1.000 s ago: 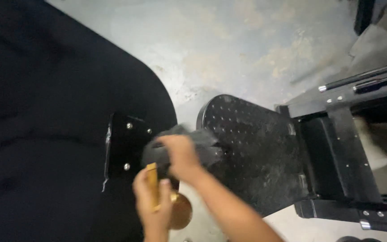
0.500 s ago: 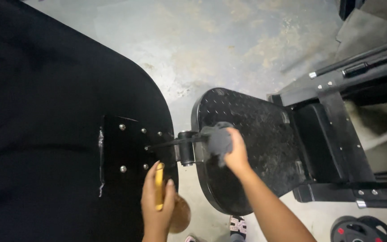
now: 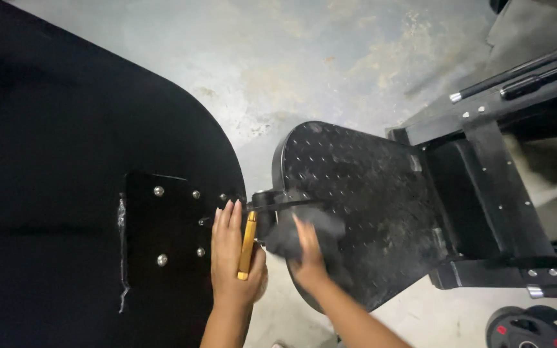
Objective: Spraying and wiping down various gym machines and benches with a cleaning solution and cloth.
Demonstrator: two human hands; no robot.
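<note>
My left hand (image 3: 232, 254) holds a gold-coloured spray bottle, gripping its trigger part (image 3: 247, 245), beside a black mounting plate (image 3: 162, 225) with silver bolts on a large black padded surface (image 3: 66, 167). My right hand (image 3: 307, 251) presses a dark grey cloth (image 3: 291, 235) against the near-left edge of a black studded metal footplate (image 3: 356, 193). The cloth lies next to the small black hinge roller (image 3: 264, 203) that joins the footplate to the padded part.
A black steel machine frame (image 3: 485, 187) with bolts and two black bars (image 3: 517, 74) stands at the right. A black weight plate with red marks (image 3: 530, 325) lies at the bottom right. Stained grey concrete floor (image 3: 304, 58) fills the upper middle.
My right hand with the cloth has slid from the footplate's middle-left down and leftward toward the hinge. My left hand has risen a little, fingers stretched over the mounting plate.
</note>
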